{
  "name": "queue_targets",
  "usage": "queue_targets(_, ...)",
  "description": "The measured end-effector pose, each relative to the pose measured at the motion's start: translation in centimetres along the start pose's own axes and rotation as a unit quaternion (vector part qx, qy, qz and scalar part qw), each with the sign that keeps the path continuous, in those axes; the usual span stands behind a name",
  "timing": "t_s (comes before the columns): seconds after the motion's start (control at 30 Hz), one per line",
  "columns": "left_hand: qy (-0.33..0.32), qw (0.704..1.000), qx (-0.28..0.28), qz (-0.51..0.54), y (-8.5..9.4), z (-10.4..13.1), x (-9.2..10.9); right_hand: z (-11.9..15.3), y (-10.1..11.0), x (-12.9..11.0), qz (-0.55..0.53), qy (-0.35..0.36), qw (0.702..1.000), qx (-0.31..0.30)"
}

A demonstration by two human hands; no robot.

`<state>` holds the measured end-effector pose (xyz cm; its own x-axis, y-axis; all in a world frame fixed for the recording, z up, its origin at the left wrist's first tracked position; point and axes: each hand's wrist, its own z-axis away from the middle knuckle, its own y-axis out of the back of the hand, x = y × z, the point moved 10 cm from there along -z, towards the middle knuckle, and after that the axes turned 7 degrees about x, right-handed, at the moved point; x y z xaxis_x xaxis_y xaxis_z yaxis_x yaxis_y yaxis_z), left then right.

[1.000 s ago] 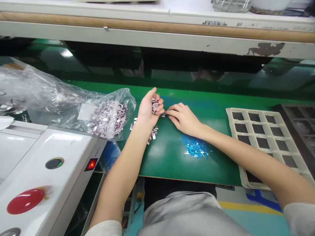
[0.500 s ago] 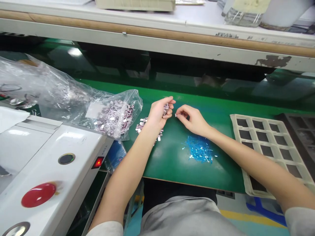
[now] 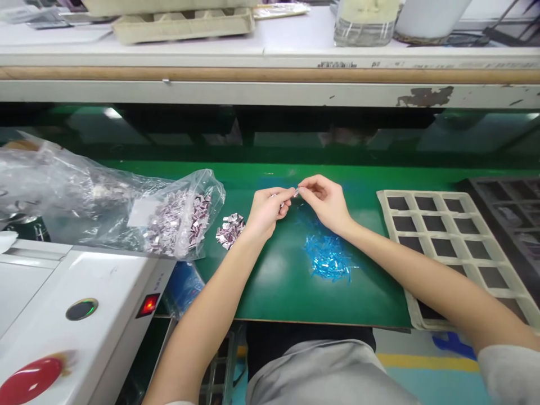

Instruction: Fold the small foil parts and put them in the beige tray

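My left hand (image 3: pixel 268 212) is closed over small silver-and-purple pieces, mostly hidden by its fingers. Thumb and forefinger of my right hand (image 3: pixel 327 202) pinch one end of a tiny silvery piece (image 3: pixel 296 192), which also meets the left thumb and fingertip. Its exact kind is too small to make out. Left of my left wrist lies a loose heap of silver-and-purple pieces (image 3: pixel 230 229). Below my right hand is a pile of thin, shiny blue strips (image 3: pixel 329 257).
A clear plastic bag (image 3: pixel 213 188) of similar pieces lies on the left of the green table (image 3: pixel 270 292). A white machine (image 3: pixel 113 287) with a red button stands front left. A cream compartment tray (image 3: pixel 415 244) lies under my right forearm, beside a dark tray (image 3: pixel 502 205). A shelf (image 3: pixel 295 90) crosses the back.
My hands have come together, and the left fingers have closed further over the pieces. The small piece in my right fingertips now meets the left fingertips. The camera view has shifted.
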<state>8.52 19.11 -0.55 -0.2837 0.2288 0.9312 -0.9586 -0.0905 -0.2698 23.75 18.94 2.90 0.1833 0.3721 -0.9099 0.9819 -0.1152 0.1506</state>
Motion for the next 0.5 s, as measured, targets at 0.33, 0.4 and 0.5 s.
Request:
queue_targets(0.33,-0.002,0.999,0.029,0.016,0.9,-0.4,-0.3,1.2,-0.4,-2.6,0.067,0.076,0.995,-0.017)
queue_targets(0.4,0.023,0.998,0.034,0.041,1.0,-0.7,-0.3,0.9,-0.5,-1.4,0.086,0.049,0.995,-0.032)
queue_targets(0.5,0.088,0.991,0.024,0.1,0.9,-0.6,-0.5,0.9,-1.5,-0.2,0.162,0.062,0.981,-0.083)
